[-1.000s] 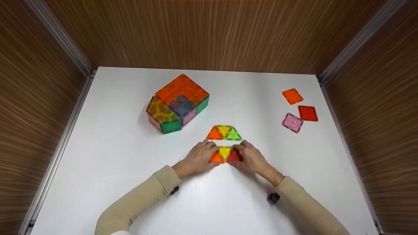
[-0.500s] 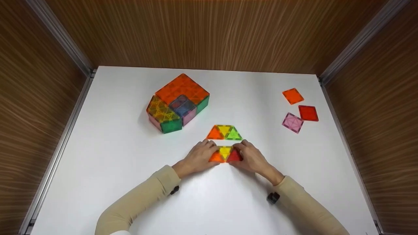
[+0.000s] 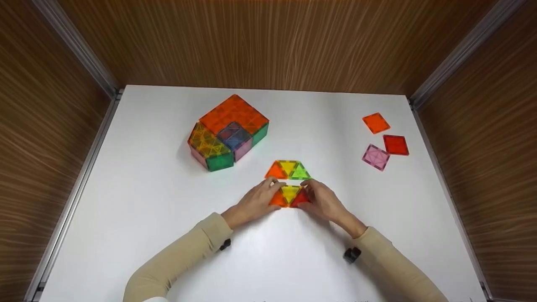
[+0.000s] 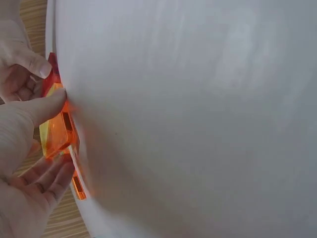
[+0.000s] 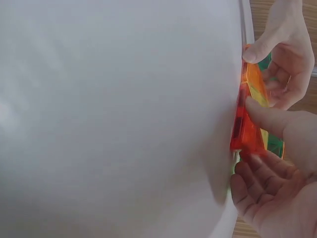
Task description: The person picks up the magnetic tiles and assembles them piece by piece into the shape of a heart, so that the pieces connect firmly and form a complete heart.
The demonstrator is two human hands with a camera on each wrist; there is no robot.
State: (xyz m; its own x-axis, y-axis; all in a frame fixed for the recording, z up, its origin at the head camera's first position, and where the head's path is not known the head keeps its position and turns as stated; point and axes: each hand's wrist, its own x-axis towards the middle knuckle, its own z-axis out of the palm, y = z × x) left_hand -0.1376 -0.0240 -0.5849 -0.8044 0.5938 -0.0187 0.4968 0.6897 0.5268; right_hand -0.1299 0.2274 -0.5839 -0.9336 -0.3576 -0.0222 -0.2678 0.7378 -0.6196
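Near the table's middle, both hands hold a strip of triangular magnetic tiles by its two ends. My left hand (image 3: 255, 200) pinches the orange triangle tile (image 4: 57, 134) between thumb and fingers. At the other end my right hand (image 3: 329, 203) pinches the red triangle tile (image 5: 250, 134). A yellow triangle tile (image 3: 290, 193) joins the two. Just beyond, with a narrow gap between, lies a similar strip: an orange triangle (image 3: 276, 171), a yellow triangle (image 3: 288, 166) and a green triangle (image 3: 300, 173). The fingers partly cover the held tiles' outer ends.
Back left on the white table (image 3: 159, 134) stands a tile box structure (image 3: 235, 111) with orange, yellow and blue tops. Loose square tiles lie at the right: orange (image 3: 376, 123), red (image 3: 395, 145) and pink (image 3: 376, 157). Wood-grain panels (image 3: 268, 46) enclose the table.
The held strip has shifted slightly away from me, narrowing the gap to the strip behind. Both hands' fingers have moved forward with it; the other tiles stay put.
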